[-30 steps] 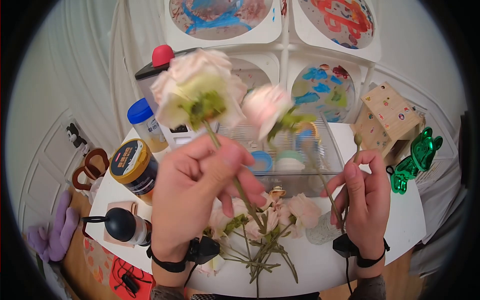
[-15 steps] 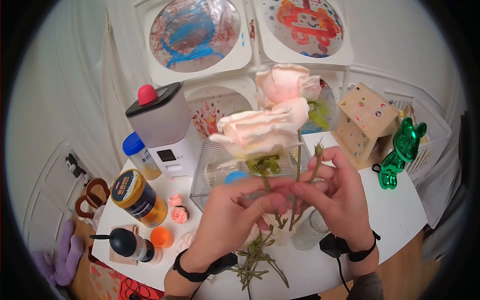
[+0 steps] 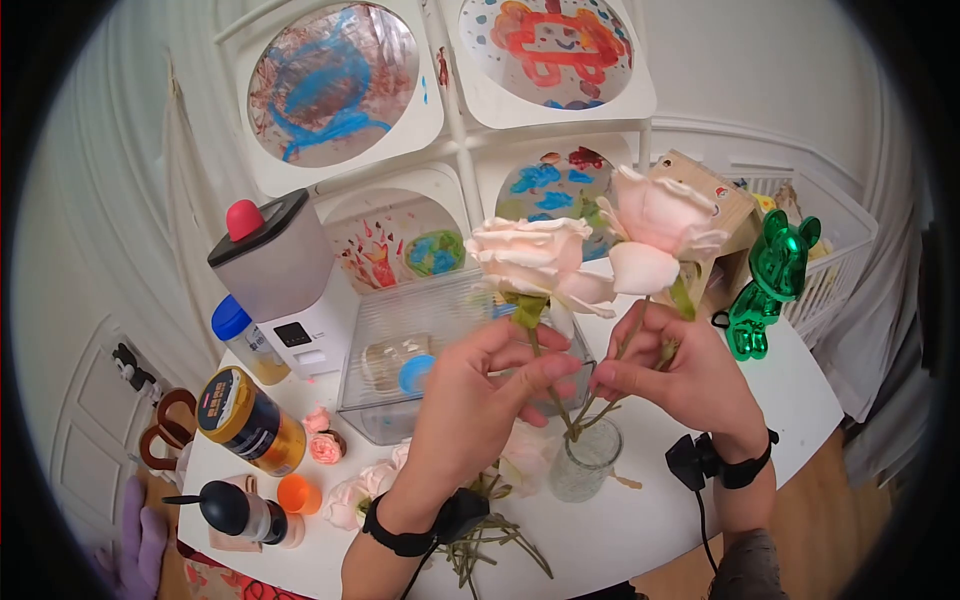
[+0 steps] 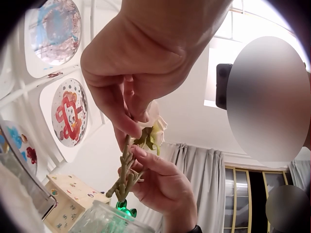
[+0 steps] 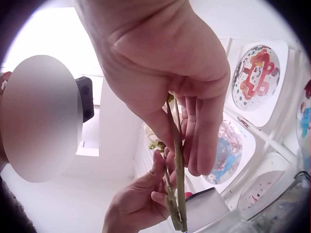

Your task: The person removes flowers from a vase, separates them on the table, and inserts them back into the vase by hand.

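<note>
Pale-pink ruffled rose [image 3: 530, 250] pinched by its green stem [image 3: 534, 343] in my left hand [image 3: 485, 380], matching pale-pink rose [image 3: 660, 235] likewise in my right hand [image 3: 690, 370], fingers curled, stem ends [image 3: 574, 430] near clear cylindrical glass vase [image 3: 580, 475].

The bench [image 3: 620, 530] is lit brightly and softly, its edges bowed by the wide lens. Sharp glints are thrown off the green bear [image 3: 775, 270] near its right edge. In the wrist views, the ceiling [image 5: 48, 34] is partly burnt out, while the left hand's [image 4: 133, 60] underside is softly shaded.
</note>
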`<state>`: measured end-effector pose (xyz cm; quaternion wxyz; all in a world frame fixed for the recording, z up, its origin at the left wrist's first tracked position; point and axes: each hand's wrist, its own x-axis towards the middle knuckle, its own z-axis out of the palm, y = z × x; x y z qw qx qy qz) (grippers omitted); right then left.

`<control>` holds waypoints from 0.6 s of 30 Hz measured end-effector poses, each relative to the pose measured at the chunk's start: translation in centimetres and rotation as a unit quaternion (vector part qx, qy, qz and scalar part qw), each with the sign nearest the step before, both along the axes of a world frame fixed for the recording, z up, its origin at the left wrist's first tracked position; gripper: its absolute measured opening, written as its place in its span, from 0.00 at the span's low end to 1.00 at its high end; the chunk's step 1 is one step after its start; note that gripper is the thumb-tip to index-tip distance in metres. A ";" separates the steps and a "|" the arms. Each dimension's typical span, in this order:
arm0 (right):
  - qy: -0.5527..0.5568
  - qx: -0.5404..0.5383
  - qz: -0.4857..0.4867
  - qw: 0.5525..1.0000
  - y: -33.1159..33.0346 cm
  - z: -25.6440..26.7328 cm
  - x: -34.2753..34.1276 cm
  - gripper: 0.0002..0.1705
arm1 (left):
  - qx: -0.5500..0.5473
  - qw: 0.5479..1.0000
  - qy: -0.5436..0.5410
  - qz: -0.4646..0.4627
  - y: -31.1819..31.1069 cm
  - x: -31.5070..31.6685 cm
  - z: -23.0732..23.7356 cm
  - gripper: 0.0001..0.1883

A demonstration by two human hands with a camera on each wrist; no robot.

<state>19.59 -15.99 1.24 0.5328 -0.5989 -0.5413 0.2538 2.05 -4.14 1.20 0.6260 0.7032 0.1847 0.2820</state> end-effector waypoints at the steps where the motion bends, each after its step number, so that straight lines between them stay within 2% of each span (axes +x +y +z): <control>1: 0.008 -0.014 0.002 1.000 0.0 -0.4 0.4 0.11 | 0.002 1.000 0.004 0.000 -0.1 0.3 -0.4 0.11; 9: 0.022 -0.082 0.037 0.996 0.6 0.3 2.3 0.14 | -0.045 0.998 0.031 -0.009 0.1 1.1 -2.5 0.08; 11: 0.056 -0.119 0.040 0.990 0.6 0.7 2.2 0.11 | -0.050 0.998 0.037 -0.008 0.1 0.9 -2.7 0.08; 16: 0.093 -0.124 0.016 0.988 0.0 0.9 2.2 0.10 | -0.080 0.991 -0.109 0.006 -0.3 0.5 -2.6 0.09; 18: 0.096 -0.119 0.005 0.988 -0.2 0.9 2.1 0.10 | -0.078 0.987 -0.136 0.021 -0.7 0.8 -2.6 0.09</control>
